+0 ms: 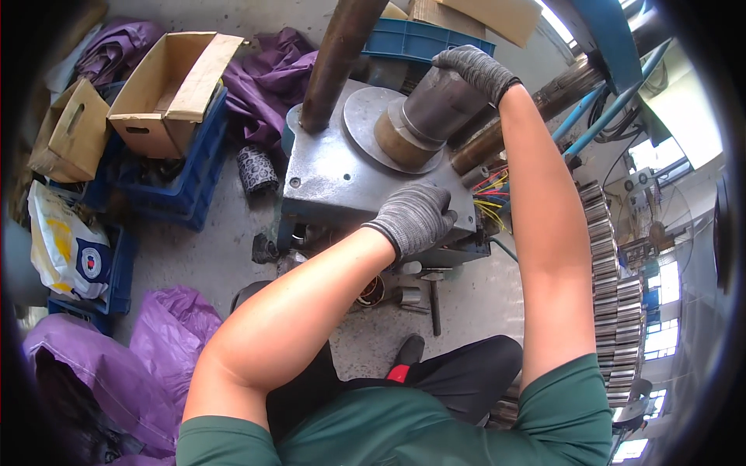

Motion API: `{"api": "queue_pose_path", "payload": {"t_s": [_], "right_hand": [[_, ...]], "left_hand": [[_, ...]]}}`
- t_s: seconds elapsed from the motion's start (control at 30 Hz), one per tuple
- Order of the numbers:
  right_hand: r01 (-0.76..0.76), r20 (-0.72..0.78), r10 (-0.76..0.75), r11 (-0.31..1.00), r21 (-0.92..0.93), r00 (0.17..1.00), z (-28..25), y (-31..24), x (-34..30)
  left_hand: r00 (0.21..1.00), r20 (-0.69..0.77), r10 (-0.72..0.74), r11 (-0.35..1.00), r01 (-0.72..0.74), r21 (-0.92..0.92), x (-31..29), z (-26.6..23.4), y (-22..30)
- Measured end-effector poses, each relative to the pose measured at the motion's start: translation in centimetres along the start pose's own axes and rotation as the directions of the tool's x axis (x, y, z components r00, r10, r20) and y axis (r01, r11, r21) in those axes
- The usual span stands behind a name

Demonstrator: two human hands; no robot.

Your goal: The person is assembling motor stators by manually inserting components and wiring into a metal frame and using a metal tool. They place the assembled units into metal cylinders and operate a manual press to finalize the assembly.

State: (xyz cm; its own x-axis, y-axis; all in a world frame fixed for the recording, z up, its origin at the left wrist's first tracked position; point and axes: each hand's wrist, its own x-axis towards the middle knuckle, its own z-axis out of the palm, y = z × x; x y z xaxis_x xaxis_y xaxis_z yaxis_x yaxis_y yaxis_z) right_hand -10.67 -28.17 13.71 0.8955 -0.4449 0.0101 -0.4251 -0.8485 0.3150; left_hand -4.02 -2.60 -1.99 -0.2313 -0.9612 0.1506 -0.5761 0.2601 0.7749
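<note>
A grey metal machine block [334,171] stands on the floor in front of me, with a round plate and a thick steel cylinder [423,116] on top. My right hand [475,68], in a grey knit glove, rests on the far end of that cylinder. My left hand [413,217], gloved the same way, presses on the near right edge of the block, fingers curled over it. A brown round column [338,58] rises from the block's left side. Coloured wires [489,194] hang at the block's right.
Open cardboard boxes [167,81] sit on blue crates [183,182] at the left, with purple plastic bags [268,78] around. A white printed bag [66,245] lies far left. Stacked metal rings [610,279] run down the right side. Small metal parts [423,291] lie on the concrete floor.
</note>
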Motion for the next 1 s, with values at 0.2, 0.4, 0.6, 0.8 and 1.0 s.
{"api": "queue_pose_path", "payload": {"t_s": [0.2,0.4,0.6,0.8,1.0], "right_hand": [[-0.287,-0.022,0.298,0.933,0.218,0.954,-0.9,-1.6,-0.6],[-0.254,-0.584,0.72,0.685,0.683,0.374,-0.6,-1.0,-3.0],[-0.176,-0.382,0.743,0.55,0.816,0.55,-1.1,-10.7,-15.5],[0.088,-0.212,0.749,0.203,0.975,0.628,13.4,-18.0,-30.2],[0.417,-0.03,0.83,-0.248,0.874,0.557,13.7,-18.0,-34.9]], "left_hand": [[0.99,0.136,0.043,0.994,-0.056,0.089,0.6,0.4,0.0],[0.961,0.266,0.071,0.977,-0.121,0.178,1.5,2.3,0.5],[0.933,0.356,0.054,0.974,-0.128,0.189,0.3,2.7,-0.7],[0.918,0.395,0.037,0.982,-0.108,0.158,0.1,3.9,-1.3],[0.863,0.504,0.049,0.939,-0.212,0.272,-1.1,7.9,-2.8]]}}
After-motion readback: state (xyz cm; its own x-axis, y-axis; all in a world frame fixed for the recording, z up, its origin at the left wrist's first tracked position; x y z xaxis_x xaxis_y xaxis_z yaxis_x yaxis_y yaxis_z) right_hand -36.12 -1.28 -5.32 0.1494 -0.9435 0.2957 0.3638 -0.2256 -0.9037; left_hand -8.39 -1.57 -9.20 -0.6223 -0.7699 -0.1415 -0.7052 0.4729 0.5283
